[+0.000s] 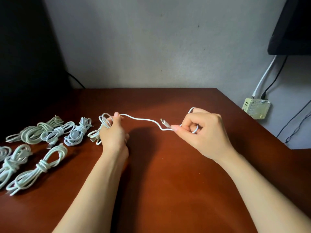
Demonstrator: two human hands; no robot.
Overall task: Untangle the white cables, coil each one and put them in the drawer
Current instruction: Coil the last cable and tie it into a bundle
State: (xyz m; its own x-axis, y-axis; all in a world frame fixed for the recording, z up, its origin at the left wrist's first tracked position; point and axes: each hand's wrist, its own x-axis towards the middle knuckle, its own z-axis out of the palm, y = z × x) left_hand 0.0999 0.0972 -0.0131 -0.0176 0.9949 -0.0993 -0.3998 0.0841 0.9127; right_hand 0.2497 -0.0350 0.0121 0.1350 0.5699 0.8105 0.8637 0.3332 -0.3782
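Coiling step: left hand grips the cable's gathered loops, right hand, at its 3 o'clock, pinches the plug end above the worktop; next, probably, wrap this tail round the loops, like the bundles at 9 o'clock.

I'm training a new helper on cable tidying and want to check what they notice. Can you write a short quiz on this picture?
1. True or false: the left hand holds several loops of the thin white cable.
2. Where does the right hand pinch that cable? A: just behind its metal-tipped connector. B: at its middle. C: nowhere, the hand is open.
3. Fill in: the tied white cable bundles lie on the reddish-brown wooden table on the person's ____ side.

Key: 1 true; 2 A; 3 left.
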